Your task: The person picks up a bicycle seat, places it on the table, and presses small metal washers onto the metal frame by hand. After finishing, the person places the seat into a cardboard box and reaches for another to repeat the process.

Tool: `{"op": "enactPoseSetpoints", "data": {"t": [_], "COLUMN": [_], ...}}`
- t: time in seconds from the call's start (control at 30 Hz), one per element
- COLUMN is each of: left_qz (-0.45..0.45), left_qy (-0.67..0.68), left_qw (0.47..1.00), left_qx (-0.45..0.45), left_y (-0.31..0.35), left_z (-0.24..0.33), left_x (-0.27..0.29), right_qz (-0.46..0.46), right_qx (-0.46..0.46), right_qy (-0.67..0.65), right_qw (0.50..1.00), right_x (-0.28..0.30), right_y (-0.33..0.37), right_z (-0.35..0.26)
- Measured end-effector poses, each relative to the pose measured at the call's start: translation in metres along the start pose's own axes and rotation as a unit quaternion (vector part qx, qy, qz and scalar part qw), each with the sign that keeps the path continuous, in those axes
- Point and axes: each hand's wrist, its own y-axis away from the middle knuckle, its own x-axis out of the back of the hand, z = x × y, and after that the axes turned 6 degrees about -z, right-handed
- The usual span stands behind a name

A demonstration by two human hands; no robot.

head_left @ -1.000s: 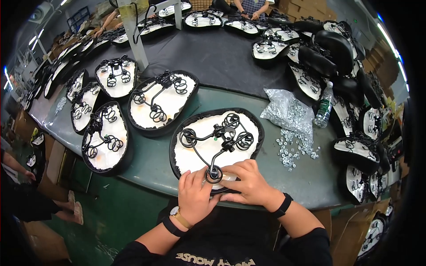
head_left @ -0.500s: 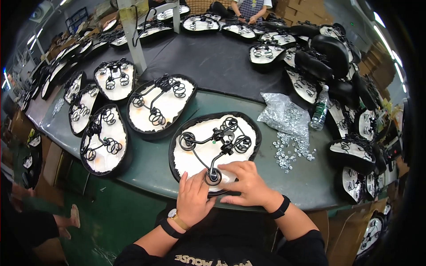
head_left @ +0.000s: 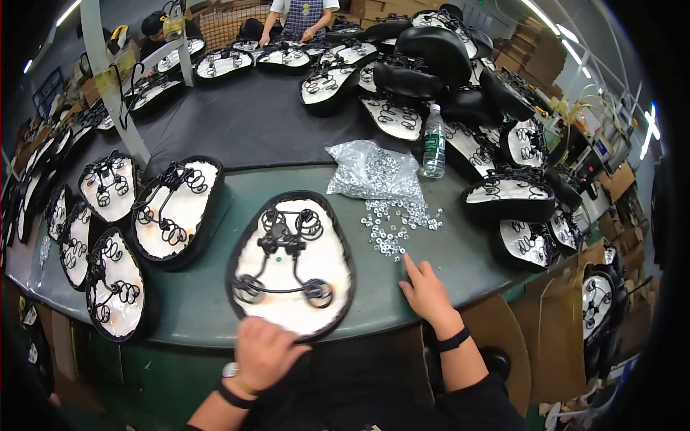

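An upturned bicycle saddle (head_left: pixel 291 267) with a white underside, black rim and black wire springs lies on the green table edge in front of me. My left hand (head_left: pixel 263 350) rests on its near rim, fingers curled over the edge. My right hand (head_left: pixel 427 291) lies on the table to the saddle's right, index finger stretched toward a scatter of small silver nuts (head_left: pixel 397 224). It holds nothing that I can see.
A clear plastic bag of nuts (head_left: pixel 374 171) and a water bottle (head_left: pixel 433 141) stand beyond the loose nuts. Several more upturned saddles (head_left: pixel 175 210) line the left and right sides. A person (head_left: pixel 300 16) works at the far side of the black mat (head_left: pixel 244 118).
My right hand left the saddle and moved right toward the loose nuts. The saddle now lies turned with its narrow end away. My left hand stays at its near rim.
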Motion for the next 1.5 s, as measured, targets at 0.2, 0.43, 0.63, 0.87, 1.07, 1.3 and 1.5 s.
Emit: {"op": "enactPoseSetpoints", "data": {"t": [0.2,0.43,0.63,0.87,1.07,1.3,1.5], "left_qz": [-0.004,0.035,0.094,-0.048,-0.056,0.007,0.055], "left_qy": [0.016,0.097,0.113,0.422,0.572,0.008,0.063], "left_qw": [1.0,0.994,0.988,0.88,0.757,1.0,0.996], "left_qx": [0.011,0.023,0.04,0.214,0.311,0.012,0.005], "left_y": [-0.037,-0.03,-0.025,-0.016,-0.002,-0.008,-0.011], "left_z": [0.048,0.044,0.05,0.049,0.036,-0.009,0.001], "left_x": [-0.056,-0.042,-0.017,-0.004,-0.002,0.008,-0.022], "right_qz": [0.039,0.046,0.012,-0.029,-0.012,0.079,-0.018], "right_qx": [0.089,0.05,-0.071,0.316,0.319,0.287,0.101], "right_qy": [0.063,-0.088,-0.441,-0.335,-0.303,-0.187,-0.261], "right_qw": [0.993,0.994,0.895,0.887,0.898,0.936,0.96], "right_x": [-0.007,-0.007,0.005,0.013,0.002,-0.012,-0.031], "right_y": [-0.003,0.005,0.024,0.029,0.025,0.012,0.0], "right_z": [0.006,0.004,-0.034,-0.126,-0.138,-0.146,-0.149]}}
